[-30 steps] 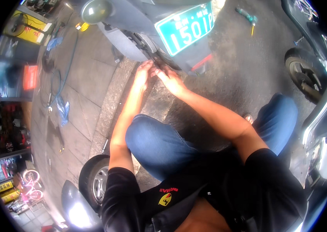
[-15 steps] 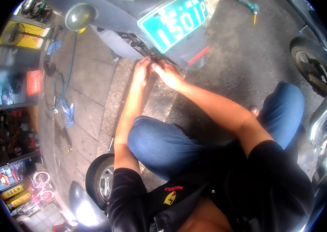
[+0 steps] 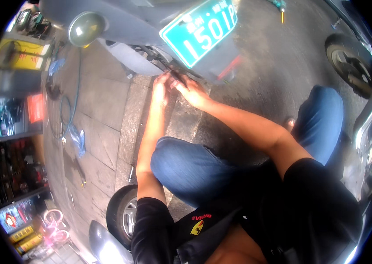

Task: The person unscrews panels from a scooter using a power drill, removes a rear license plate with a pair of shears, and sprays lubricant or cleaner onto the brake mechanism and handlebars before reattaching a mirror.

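Both my arms reach forward to the lower edge of a grey vehicle body panel [image 3: 135, 26], which carries a green number plate [image 3: 199, 33]. My left hand [image 3: 162, 85] has its fingers bent together at that edge. Close against it, my right hand [image 3: 191, 92] is curled with its thumb toward the left hand. A dark, narrow part [image 3: 176, 75] shows between the fingers; its kind is too small and blurred to tell. Just left of the plate, the panel's underside gapes, with dark parts [image 3: 151, 53] inside. The fingertips are partly hidden by this dark area.
A round lamp [image 3: 87, 29] juts from the panel's left. On the paving lie a hose [image 3: 72, 103], a blue rag [image 3: 77, 141] and a small metal rod [image 3: 131, 173]. Wheels stand near left [image 3: 126, 214] and far right [image 3: 351, 66]. A green air tool [image 3: 278, 5] lies at the top.
The view has shifted, so the panel and plate appear slightly lower. My hands stay together at the panel's edge, with a small change in finger position.
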{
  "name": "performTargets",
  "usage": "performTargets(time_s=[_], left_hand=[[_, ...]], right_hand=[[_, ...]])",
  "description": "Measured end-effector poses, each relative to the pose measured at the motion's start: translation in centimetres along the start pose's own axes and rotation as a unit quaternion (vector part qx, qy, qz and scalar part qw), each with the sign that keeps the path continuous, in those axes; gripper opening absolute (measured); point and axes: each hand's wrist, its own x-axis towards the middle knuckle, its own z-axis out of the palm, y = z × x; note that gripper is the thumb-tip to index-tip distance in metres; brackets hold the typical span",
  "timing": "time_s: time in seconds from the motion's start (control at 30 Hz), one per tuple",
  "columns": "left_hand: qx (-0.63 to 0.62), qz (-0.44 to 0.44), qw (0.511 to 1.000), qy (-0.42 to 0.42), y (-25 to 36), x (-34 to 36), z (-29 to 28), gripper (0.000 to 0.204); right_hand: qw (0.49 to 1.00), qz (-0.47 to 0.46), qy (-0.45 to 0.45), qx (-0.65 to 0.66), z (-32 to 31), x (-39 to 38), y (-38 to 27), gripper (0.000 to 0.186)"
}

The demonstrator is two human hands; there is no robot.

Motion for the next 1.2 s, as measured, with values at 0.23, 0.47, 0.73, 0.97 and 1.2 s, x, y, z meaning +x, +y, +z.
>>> performTargets(time_s=[0.23,0.47,0.73,0.97,1.2], left_hand=[[0.095,-0.004,0.99,0.103,-0.4,1.0,-2.3,0.024],[0.174,-0.046,0.972,0.151,-0.9,5.6,-3.2,0.026],[0.042,0.097,0.978,0.178,-2.9,6.9,-1.0,0.015],[-0.005,0.006,0.991,0.132,-3.0,6.9,-2.6,0.023],[-0.027,-0.016,0.985,0.171,-2.8,8.2,-4.3,0.028]], right_hand=[[0.998,0.047,-0.005,-0.032,0.4,1.1,-2.6,0.078],[0.988,0.022,0.058,-0.145,0.7,2.7,-0.3,0.043],[0.991,-0.063,0.087,-0.081,1.5,3.0,2.7,0.034],[0.998,-0.024,0.052,-0.033,2.6,3.9,4.6,0.034],[0.986,-0.099,0.111,-0.073,3.1,3.5,4.1,0.032]])
